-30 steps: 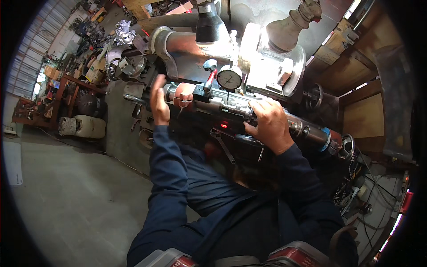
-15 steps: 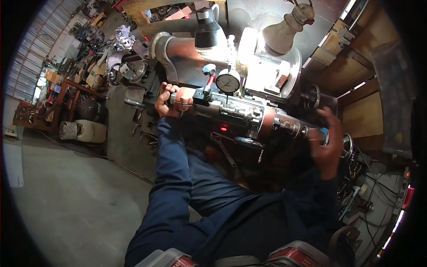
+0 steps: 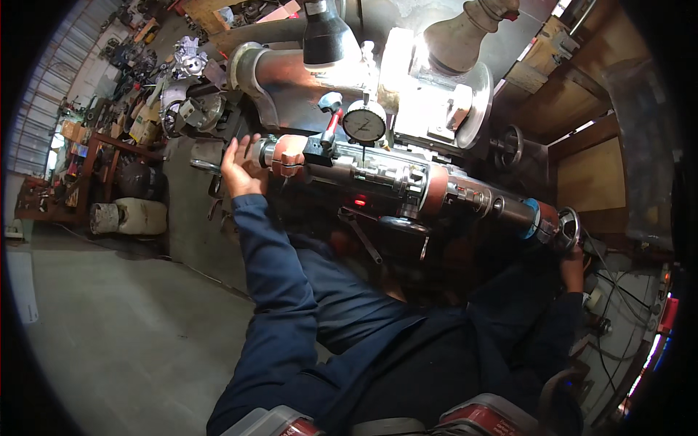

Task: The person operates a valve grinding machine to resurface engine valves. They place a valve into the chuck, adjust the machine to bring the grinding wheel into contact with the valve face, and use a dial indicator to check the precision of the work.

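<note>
My left hand is open beside the left end of a long metal machine bed, fingers apart and pointing up, next to a round metal end piece and a red-brown clamp block. At the far right end, my right hand is at the lower rim of a chrome handwheel; the wheel partly hides its fingers. Between the hands, a round dial indicator stands over a shiny shaft with discs. A red-and-blue holder sits left of the dial.
A black lamp and a beige lamp hang over the machine. Behind the bed stands a red-brown cylindrical housing. A smaller crank wheel juts out in front. Metal parts crowd the back left, near a beige container.
My left hand has come off the clamp block, moved left and opened. My right hand has gone from above the bed's right end down to the handwheel. The view has shifted slightly.
</note>
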`<action>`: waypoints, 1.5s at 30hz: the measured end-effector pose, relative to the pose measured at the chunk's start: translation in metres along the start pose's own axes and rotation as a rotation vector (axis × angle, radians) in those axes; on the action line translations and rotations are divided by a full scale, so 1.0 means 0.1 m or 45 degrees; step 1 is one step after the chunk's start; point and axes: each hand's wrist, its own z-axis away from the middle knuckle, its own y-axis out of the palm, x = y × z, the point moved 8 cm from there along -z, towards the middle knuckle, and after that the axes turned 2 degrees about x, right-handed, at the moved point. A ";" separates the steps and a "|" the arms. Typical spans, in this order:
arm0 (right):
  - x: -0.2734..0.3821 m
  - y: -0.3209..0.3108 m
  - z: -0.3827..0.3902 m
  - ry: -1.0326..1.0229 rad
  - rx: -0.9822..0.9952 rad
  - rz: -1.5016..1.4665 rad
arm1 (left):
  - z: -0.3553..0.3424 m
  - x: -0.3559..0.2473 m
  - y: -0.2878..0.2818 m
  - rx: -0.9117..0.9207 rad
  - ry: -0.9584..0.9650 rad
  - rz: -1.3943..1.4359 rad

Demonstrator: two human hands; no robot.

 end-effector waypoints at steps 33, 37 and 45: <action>-1.04 0.04 -0.51 0.039 0.157 -0.790 | 0.21 0.21 0.33 0.278 -0.140 -0.015; -0.91 0.03 -0.39 -0.045 0.312 0.018 | 0.06 0.22 0.19 0.182 -0.127 0.061; 0.18 -0.51 -0.03 0.297 0.308 -0.270 | -0.04 0.27 0.32 0.424 -0.146 0.298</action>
